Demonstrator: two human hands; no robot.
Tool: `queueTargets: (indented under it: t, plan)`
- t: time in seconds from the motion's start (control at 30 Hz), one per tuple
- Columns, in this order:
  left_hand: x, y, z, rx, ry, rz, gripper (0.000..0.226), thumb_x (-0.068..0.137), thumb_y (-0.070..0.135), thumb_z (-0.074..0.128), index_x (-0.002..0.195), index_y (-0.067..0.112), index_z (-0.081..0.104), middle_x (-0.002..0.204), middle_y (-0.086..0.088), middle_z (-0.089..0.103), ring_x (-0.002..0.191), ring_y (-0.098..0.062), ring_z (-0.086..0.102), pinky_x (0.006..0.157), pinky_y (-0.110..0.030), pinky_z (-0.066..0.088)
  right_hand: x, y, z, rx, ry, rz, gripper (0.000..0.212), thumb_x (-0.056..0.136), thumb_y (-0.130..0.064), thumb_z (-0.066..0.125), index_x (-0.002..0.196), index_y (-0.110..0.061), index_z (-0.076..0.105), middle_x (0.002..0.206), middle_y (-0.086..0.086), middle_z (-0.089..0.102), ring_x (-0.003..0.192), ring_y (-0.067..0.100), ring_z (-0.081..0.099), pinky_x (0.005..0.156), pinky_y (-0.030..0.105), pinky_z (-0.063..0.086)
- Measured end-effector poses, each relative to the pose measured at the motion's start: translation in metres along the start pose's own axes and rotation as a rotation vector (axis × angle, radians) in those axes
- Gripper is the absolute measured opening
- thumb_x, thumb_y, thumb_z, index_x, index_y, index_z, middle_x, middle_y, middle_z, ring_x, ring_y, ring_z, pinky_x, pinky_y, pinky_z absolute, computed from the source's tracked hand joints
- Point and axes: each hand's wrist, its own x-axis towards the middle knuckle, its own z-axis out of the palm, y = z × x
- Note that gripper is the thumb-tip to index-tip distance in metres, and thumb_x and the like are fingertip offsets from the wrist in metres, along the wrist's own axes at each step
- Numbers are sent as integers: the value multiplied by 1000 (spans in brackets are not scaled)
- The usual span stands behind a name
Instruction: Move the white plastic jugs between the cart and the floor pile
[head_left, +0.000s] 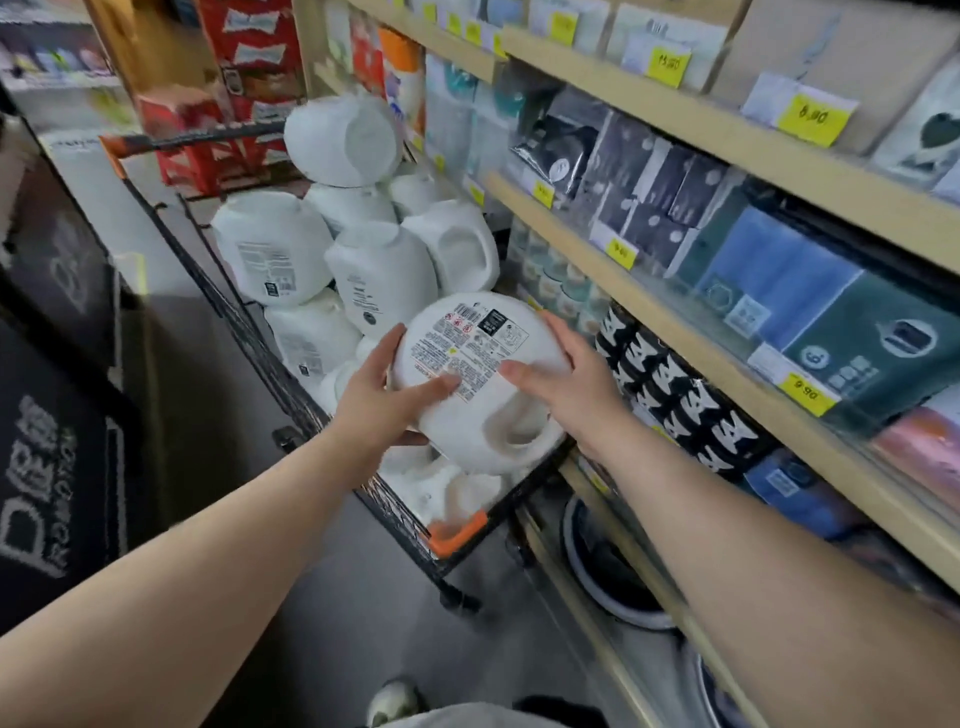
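Left hand and right hand each hold a firm grip on one white jug, label up, above the near end of the cart, left of the shelves.

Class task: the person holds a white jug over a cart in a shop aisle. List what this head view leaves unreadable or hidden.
- Label text on the held white jug: too small and blurred.
- Left hand fingers: tucked behind the jug.
- Lower jugs in the cart: covered by the pile and both hands, right hand included.
- Yellow price tags: mostly blurred.
- Bottom shelf goods: dark, under the right forearm.
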Motion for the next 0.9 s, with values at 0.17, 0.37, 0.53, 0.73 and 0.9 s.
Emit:
queueTargets:
  t: [0.17,0.37,0.53,0.73,0.9]
  plan:
    - [70,6,3,98,-133,-55,112,64,7,88,150,39,23,124,16,56,103,-12,64,71,-40,61,63,11,3,1,63,64,83,73,-29,83,145,-32,41,123,-13,59,99,-3,57,76,18,49]
    - [134,-6,13,108,-77,-141,128,44,16,97,149,39,27,128,12,55,105,-15,64,77,-49,60,130,35,3,-74,19,138,87,72,-36,83,146,-35,38,135,-12,53,116,8,54,97,29,46]
    - [163,-12,15,79,18,-165,123,40,27,97,148,30,37,137,4,51,107,-18,64,73,-48,61,170,42,9,-142,40,150,80,75,-39,80,145,-27,43,136,-8,55,114,6,52,95,23,42]
    - [177,-21,4,85,29,-201,118,40,36,95,145,32,41,137,-1,52,109,-20,64,72,-48,61,183,41,12,-242,-13,158,67,76,-44,78,135,-32,48,110,-15,58,104,11,58,83,25,46]
    - [183,-19,-10,357,7,-128,113,43,50,93,144,31,44,139,2,49,114,-18,60,94,-42,53,169,36,26,-390,61,148,86,74,-58,73,147,-30,37,144,-1,47,132,20,44,108,39,39]
